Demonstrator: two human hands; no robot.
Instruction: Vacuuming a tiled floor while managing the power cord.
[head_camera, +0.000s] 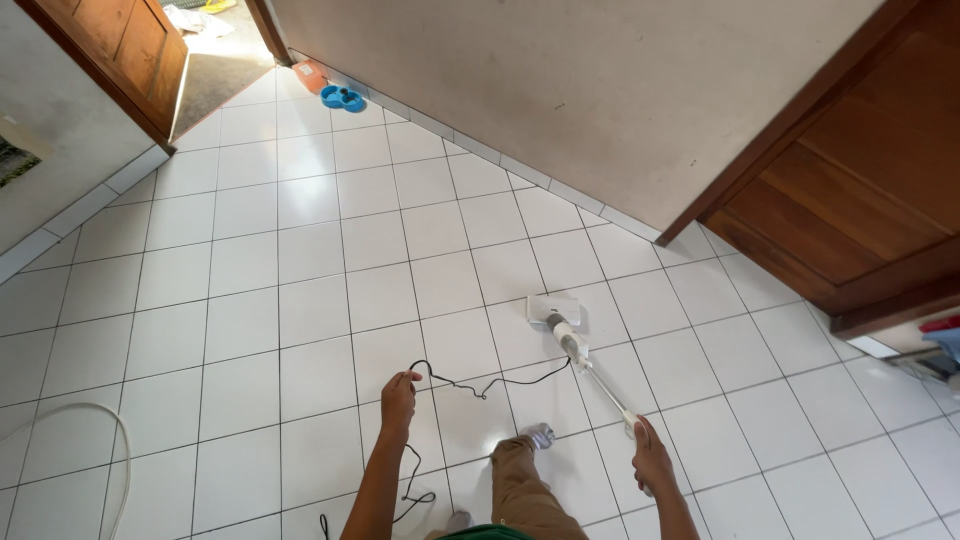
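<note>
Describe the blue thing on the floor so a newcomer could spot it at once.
Follow the long beige wall to its far end by the open doorway. There, on the white tiles against the skirting, sits a small blue double bowl. It is the only bright blue item there, beside an orange object.

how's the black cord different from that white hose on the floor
The black cord is thin and kinked, pinched up by the left hand and running to the mop that the right hand grips. The white hose is thicker, smoothly curved and untouched. Both trail across the white tiles.
</note>
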